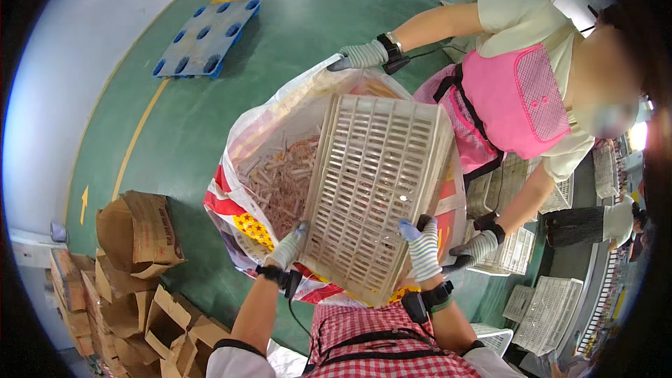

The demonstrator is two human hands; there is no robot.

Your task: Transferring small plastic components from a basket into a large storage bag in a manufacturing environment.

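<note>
A white slatted plastic crate [371, 189] is tipped over the mouth of a large woven sack [241, 133], its slatted face towards me. My left hand [288, 245], in a striped glove, is closed on the crate's near left edge. My right hand [423, 246], gloved too, grips its near right edge. Inside the sack, left of the crate, lies a heap of thin, pale reddish strips [283, 178]; the crate hides the rest of the contents. A co-worker's gloved hand [360, 56] holds the sack's far rim. Their other gloved hand [479, 248] is near its right side.
The co-worker in a pink apron [507, 101] stands close on the right. Open cardboard boxes [140, 234] are piled at the lower left. A blue-grey pallet [208, 36] lies on the green floor at the far left. More white crates [549, 315] stand at the right.
</note>
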